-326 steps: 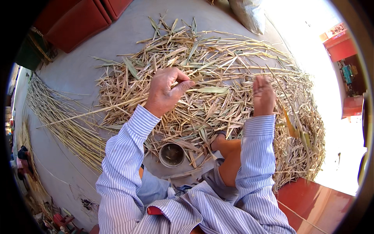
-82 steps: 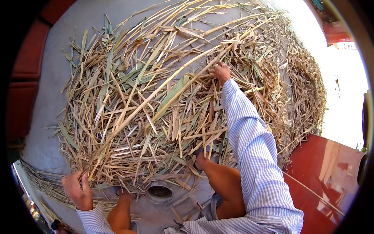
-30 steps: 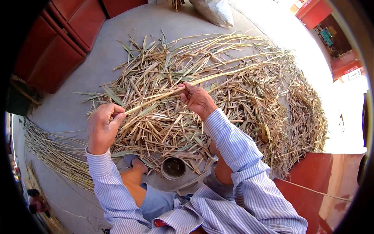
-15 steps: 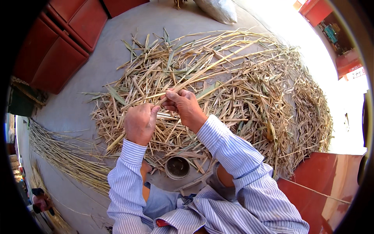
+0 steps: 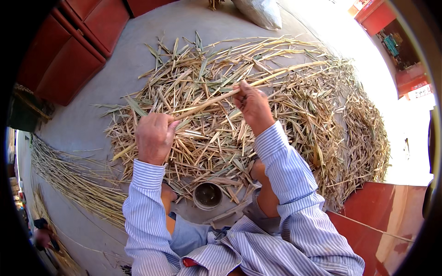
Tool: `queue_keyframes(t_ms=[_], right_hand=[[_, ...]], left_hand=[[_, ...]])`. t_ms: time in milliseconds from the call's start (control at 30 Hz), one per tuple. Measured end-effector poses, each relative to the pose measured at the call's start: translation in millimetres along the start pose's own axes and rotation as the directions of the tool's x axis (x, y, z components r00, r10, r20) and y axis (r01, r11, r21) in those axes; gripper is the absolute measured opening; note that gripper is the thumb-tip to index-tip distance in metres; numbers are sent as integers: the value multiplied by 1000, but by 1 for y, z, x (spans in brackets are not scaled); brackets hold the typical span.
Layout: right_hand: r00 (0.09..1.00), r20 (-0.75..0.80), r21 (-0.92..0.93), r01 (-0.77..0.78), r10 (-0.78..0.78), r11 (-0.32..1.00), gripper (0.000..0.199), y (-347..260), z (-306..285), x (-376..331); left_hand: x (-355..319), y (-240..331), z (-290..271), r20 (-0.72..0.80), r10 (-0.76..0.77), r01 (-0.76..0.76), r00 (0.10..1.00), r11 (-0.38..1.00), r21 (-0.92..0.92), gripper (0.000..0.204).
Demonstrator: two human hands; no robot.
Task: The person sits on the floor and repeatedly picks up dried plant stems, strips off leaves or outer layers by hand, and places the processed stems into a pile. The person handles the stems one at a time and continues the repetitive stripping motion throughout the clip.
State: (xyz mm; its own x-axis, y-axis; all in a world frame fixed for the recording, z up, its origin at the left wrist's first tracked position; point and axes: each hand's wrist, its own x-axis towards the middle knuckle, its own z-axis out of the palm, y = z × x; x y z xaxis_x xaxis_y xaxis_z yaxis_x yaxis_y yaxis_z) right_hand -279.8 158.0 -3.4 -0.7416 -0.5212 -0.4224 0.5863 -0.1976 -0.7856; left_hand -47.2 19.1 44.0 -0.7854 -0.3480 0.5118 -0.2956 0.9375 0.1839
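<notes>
A long dry reed stalk (image 5: 205,105) runs slantwise from lower left to upper right between my two hands. My left hand (image 5: 154,138) is closed in a fist around it, and a paler end (image 5: 123,152) pokes out beyond that fist. Farther along, my right hand (image 5: 254,106) pinches the stalk between thumb and fingers. Past the right hand a yellow length (image 5: 294,69) reaches over the heap. Beneath both hands spreads a wide heap of dry leaf husks and stalk scraps (image 5: 202,147).
A round metal pot (image 5: 195,201) with a dark inside stands between my feet. A bundle of thin stalks (image 5: 76,175) lies on the left floor. Red cabinets (image 5: 69,60) fill the upper left, a pale sack (image 5: 260,13) sits at the top, and a red panel (image 5: 368,207) is at lower right.
My right hand has moved up and right along the stalk, away from my left hand. My left hand has shifted slightly left. A longer stretch of stalk now shows between them.
</notes>
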Motion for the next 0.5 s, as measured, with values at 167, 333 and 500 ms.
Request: queue_keyframes(t_ms=[167,333,500], right_hand=[[994,93,-144,-49,63,988,21,-9,-5,-8],[975,190,-153,-86,115,984,20,-1,9,-25],[944,306,-126,-90,126,988,21,-6,12,-33]], left_hand=[[-11,-23,-10,40,-11,13,999,999,-48,21],[-11,-2,2,-14,-78,75,997,988,-136,21],[-20,-11,3,349,-454,564,820,534,-630,16]])
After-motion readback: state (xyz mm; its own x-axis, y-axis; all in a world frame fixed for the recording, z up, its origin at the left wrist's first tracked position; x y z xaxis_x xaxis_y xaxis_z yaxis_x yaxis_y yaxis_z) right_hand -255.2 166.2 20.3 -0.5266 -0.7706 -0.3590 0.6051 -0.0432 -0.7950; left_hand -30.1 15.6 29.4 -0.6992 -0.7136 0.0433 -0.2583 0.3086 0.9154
